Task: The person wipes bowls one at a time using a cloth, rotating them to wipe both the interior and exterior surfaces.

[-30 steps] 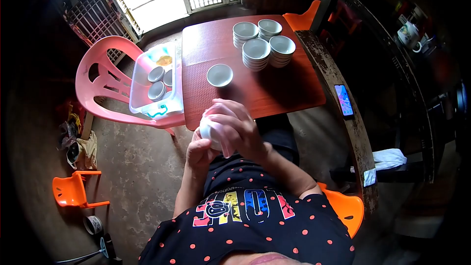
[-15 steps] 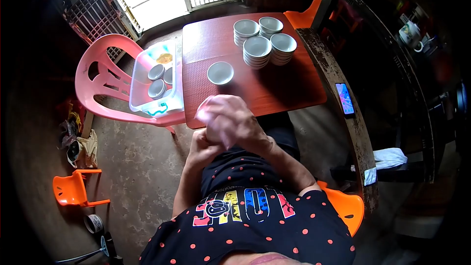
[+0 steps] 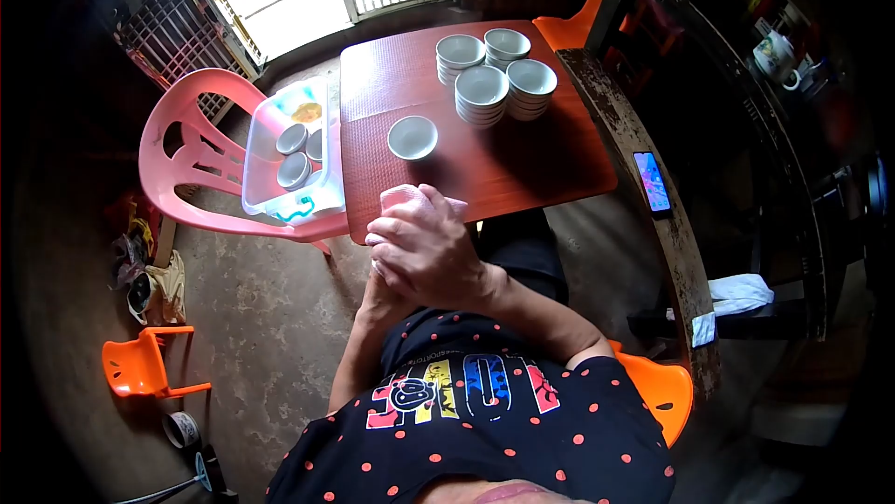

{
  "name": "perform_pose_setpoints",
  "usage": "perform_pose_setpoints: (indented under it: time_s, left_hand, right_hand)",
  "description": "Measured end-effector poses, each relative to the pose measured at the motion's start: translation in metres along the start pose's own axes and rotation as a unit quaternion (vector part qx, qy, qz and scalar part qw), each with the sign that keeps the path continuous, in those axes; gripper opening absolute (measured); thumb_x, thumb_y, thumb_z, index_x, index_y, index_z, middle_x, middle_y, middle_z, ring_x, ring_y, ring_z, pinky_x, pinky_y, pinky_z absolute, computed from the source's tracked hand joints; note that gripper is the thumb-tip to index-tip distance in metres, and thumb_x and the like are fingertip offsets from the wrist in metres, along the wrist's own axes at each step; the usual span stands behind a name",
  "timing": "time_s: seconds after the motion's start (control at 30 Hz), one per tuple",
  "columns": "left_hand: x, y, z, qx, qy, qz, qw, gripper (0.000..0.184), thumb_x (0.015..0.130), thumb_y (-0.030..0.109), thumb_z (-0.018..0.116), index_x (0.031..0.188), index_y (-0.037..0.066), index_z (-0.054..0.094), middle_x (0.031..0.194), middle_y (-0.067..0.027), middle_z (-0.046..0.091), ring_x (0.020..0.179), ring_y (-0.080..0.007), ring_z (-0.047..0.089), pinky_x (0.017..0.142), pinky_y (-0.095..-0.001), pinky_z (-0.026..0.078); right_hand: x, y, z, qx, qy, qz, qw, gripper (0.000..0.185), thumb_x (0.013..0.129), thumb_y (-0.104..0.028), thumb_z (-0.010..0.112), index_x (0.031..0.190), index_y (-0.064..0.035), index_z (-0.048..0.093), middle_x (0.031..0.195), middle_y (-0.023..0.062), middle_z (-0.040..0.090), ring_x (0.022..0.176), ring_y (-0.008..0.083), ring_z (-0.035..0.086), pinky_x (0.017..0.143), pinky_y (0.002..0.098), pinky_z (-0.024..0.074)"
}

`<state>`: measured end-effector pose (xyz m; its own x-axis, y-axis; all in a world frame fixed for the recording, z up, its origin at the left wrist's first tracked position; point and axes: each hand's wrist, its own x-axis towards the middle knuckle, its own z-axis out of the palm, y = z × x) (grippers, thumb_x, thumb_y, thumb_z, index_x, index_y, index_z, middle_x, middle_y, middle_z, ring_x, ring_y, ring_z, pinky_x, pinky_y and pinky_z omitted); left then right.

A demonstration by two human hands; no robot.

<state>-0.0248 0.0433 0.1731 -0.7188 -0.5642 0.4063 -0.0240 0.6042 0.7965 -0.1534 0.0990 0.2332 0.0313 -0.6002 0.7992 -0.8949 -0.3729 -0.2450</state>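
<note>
My right hand (image 3: pixel 429 248) is wrapped round a pink cloth (image 3: pixel 407 198), its fingers bent over my left hand (image 3: pixel 382 294). Most of my left hand's fingers are covered, and the bowl between the hands is now hidden by the cloth and fingers. Both hands are at the near edge of the red table (image 3: pixel 373 94). Just beyond them a single white bowl (image 3: pixel 412 138) stands upright on the table. Several stacked white bowls (image 3: pixel 482 86) stand farther back to the right, in close groups.
At the left, a pink chair (image 3: pixel 168 168) bears a clear plastic bin (image 3: pixel 256 164) with several small bowls inside. A phone (image 3: pixel 652 181) lies on a worn wooden bench (image 3: pixel 606 112) at the right. Orange chairs (image 3: pixel 135 364) stand around.
The white bowl seen in my hands a second ago is no longer visible. My right hand and the cloth have turned over it. The camera view has shifted slightly.
</note>
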Motion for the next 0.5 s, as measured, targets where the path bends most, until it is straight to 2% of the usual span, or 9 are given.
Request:
perform_pose_setpoints:
  time_s: [0.1, 0.13, 0.17, 0.27, 0.33, 0.37, 0.4, 0.43, 0.5]
  left_hand:
    - [0.003, -0.008, -0.004, -0.05, -0.045, -0.018, 0.998, 0.01, 0.075, -0.003, 0.069, 0.079, 0.003, 0.062, 0.071, -0.0048, 0.059, 0.065, -0.0163, 0.059, 0.06, -0.0286, 0.049]
    - [0.008, 0.001, -0.004, -0.058, -0.056, 0.011, 0.997, 0.01, 0.076, -0.003, 0.069, 0.081, 0.002, 0.062, 0.072, -0.0066, 0.06, 0.066, -0.0173, 0.059, 0.06, -0.0291, 0.049]
    - [0.013, 0.008, -0.005, -0.066, -0.066, 0.043, 0.995, 0.01, 0.077, -0.003, 0.069, 0.083, 0.002, 0.063, 0.074, -0.0083, 0.061, 0.067, -0.0183, 0.06, 0.061, -0.0295, 0.049]
    - [0.018, 0.001, 0.007, -0.059, -0.056, 0.125, 0.989, 0.013, 0.077, 0.0, 0.073, 0.088, -0.001, 0.066, 0.081, -0.0063, 0.066, 0.071, -0.012, 0.062, 0.063, -0.0271, 0.049]
    - [0.017, 0.003, 0.003, -0.145, -0.096, -0.013, 0.985, 0.017, 0.077, 0.0, 0.074, 0.092, -0.001, 0.066, 0.084, -0.0051, 0.067, 0.075, -0.0112, 0.063, 0.066, -0.0269, 0.05]
    - [0.016, 0.005, -0.001, -0.185, -0.114, -0.082, 0.973, 0.019, 0.076, 0.0, 0.074, 0.094, -0.001, 0.066, 0.086, -0.0045, 0.067, 0.077, -0.0108, 0.063, 0.068, -0.0268, 0.051]
    - [0.018, 0.017, -0.004, -0.294, -0.115, -0.171, 0.933, 0.022, 0.076, 0.0, 0.074, 0.097, -0.001, 0.066, 0.087, -0.0022, 0.067, 0.078, -0.0108, 0.062, 0.073, -0.0259, 0.052]
    - [0.015, 0.002, -0.01, -0.323, -0.165, -0.214, 0.907, 0.036, 0.077, 0.003, 0.074, 0.11, -0.001, 0.06, 0.101, -0.0065, 0.064, 0.092, -0.0143, 0.061, 0.083, -0.0284, 0.05]
    - [-0.004, -0.016, 0.005, -0.277, -0.034, -0.074, 0.957, 0.047, 0.074, -0.003, 0.068, 0.117, -0.003, 0.051, 0.112, -0.0084, 0.056, 0.103, -0.0154, 0.053, 0.084, -0.0286, 0.047]
  right_hand:
    - [-0.006, 0.036, 0.005, 0.06, -0.003, -0.069, 0.996, 0.01, 0.077, -0.012, 0.063, 0.074, -0.0027, 0.061, 0.087, 0.0099, 0.06, 0.088, 0.0269, 0.06, 0.082, 0.0412, 0.0498]
    - [-0.012, 0.05, 0.011, 0.402, -0.032, 0.12, 0.907, 0.015, 0.08, -0.017, 0.063, 0.08, -0.0015, 0.061, 0.087, 0.0087, 0.06, 0.086, 0.0239, 0.061, 0.078, 0.0374, 0.0507]
    - [-0.018, 0.06, 0.016, 0.678, -0.055, 0.288, 0.674, 0.021, 0.084, -0.022, 0.062, 0.086, -0.0003, 0.061, 0.087, 0.0076, 0.061, 0.085, 0.021, 0.061, 0.075, 0.0336, 0.0516]
    - [-0.04, 0.062, 0.03, 0.502, 0.06, 0.21, 0.837, 0.024, 0.091, -0.019, 0.055, 0.104, 0.0016, 0.057, 0.097, 0.0106, 0.061, 0.092, 0.0183, 0.062, 0.08, 0.0314, 0.0504]
    - [-0.041, 0.06, 0.023, 0.386, 0.033, 0.191, 0.902, 0.025, 0.09, -0.018, 0.054, 0.105, 0.0018, 0.058, 0.098, 0.0111, 0.062, 0.092, 0.0188, 0.062, 0.081, 0.0318, 0.0498]
    - [-0.037, 0.064, 0.022, 0.378, 0.037, 0.194, 0.905, 0.026, 0.089, -0.02, 0.055, 0.102, 0.0019, 0.06, 0.097, 0.0115, 0.062, 0.093, 0.0192, 0.062, 0.082, 0.0325, 0.0496]
    - [-0.014, 0.066, 0.019, 0.637, -0.038, 0.283, 0.716, 0.025, 0.084, -0.023, 0.061, 0.094, 0.0001, 0.064, 0.096, 0.0125, 0.064, 0.091, 0.0228, 0.062, 0.083, 0.0352, 0.0491]
    - [-0.005, 0.048, 0.008, 0.348, -0.077, 0.254, 0.899, 0.022, 0.08, -0.026, 0.063, 0.084, -0.0052, 0.066, 0.088, 0.0111, 0.063, 0.085, 0.0242, 0.062, 0.08, 0.0384, 0.0489]
    - [0.006, 0.019, -0.001, 0.03, -0.149, 0.005, 0.988, 0.02, 0.078, -0.029, 0.064, 0.081, -0.0092, 0.065, 0.083, 0.0084, 0.061, 0.079, 0.0236, 0.06, 0.076, 0.0401, 0.0485]
